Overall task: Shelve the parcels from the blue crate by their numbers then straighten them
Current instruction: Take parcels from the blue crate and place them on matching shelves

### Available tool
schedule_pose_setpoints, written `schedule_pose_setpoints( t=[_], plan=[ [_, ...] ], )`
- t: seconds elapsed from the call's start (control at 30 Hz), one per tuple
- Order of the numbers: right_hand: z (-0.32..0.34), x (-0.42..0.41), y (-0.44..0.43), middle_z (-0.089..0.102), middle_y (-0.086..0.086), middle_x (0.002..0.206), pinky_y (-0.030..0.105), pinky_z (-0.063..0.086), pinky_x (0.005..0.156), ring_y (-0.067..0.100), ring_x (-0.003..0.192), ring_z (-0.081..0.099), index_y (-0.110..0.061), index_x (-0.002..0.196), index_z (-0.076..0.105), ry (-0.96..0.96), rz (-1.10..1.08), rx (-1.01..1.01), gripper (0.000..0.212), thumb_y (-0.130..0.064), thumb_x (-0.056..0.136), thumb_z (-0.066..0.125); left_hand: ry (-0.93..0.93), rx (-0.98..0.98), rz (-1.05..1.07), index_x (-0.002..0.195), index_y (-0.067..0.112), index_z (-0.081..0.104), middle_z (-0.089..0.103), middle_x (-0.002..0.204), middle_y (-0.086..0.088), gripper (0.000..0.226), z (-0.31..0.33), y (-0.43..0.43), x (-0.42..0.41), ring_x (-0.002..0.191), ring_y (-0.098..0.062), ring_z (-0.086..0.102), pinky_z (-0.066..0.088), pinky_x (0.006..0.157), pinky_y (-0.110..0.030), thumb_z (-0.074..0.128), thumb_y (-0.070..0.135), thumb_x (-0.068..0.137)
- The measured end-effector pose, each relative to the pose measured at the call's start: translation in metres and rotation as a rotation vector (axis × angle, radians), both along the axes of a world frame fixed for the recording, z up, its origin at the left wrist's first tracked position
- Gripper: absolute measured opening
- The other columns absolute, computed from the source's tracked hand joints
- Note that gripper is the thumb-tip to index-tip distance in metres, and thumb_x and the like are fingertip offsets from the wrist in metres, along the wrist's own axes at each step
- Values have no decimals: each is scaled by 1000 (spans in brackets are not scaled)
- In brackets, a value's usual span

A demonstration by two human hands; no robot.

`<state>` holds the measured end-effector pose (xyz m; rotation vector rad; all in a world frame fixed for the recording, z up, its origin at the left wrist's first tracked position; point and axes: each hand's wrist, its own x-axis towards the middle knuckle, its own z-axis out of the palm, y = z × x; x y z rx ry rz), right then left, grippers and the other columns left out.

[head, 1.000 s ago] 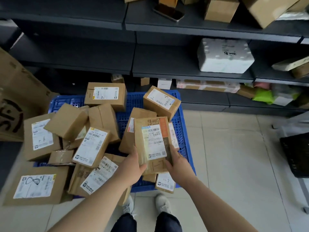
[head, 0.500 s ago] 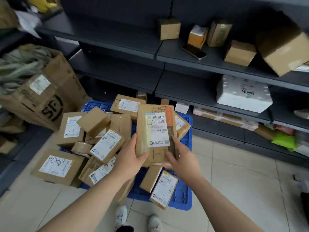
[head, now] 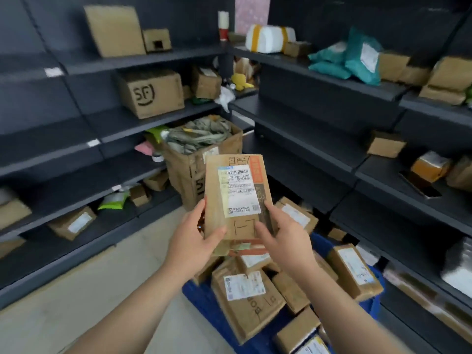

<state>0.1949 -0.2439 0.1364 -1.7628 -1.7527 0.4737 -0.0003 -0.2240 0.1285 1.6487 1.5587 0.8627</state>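
both hands, left hand and right hand, grip the flat brown cardboard parcel by its lower edges; handwritten number partly thumb-covered, so misread/wrong-shelf risk.

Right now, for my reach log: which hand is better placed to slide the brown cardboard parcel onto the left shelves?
Probably left: the left hand grips the left edge of the flat brown cardboard parcel, nearer the dark shelves.
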Motion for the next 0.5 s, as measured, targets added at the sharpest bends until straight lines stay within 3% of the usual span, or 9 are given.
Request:
schedule_pose_setpoints(
  t=[0.17, 0.3, 0.4, 0.5],
  plan=[
    [24, -120, 34, 58, -16, 96, 24, 44, 64, 5, 79, 56, -36, 141, 36, -24, 193, 20, 50, -44, 93, 49, 50, 67, 209, 142, 43, 32, 53, 127, 14, 67, 23, 0, -121, 111, -6, 54, 50, 93, -38, 65, 41, 84],
    [40, -231, 51, 61, -15, 99, 24, 46, 69, 5, 83, 56, -33, 137, 43, -26, 352, 41, 45, -42, 93, 50, 92, 75, 358, 145, 40, 32, 56, 122, 15, 68, 41, -11, -229, 105, -6, 57, 54, 87, -36, 64, 41, 84],
    [48, -318, 59, 64, -14, 104, 27, 52, 74, 5, 84, 59, -34, 135, 44, -24, 458, 42, 43, -43, 93, 49, 137, 74, 476, 142, 40, 36, 55, 114, 21, 64, 53, -25, -309, 98, -4, 56, 49, 80, -28, 64, 37, 85],
    [53, -401, 64, 65, -14, 102, 29, 53, 75, 6, 86, 62, -32, 135, 44, -21, 563, 58, 43, -43, 93, 49, 164, 77, 577, 142, 38, 36, 59, 121, 16, 65, 60, -37, -384, 100, -4, 58, 51, 83, -28, 66, 38, 84]
  ],
)
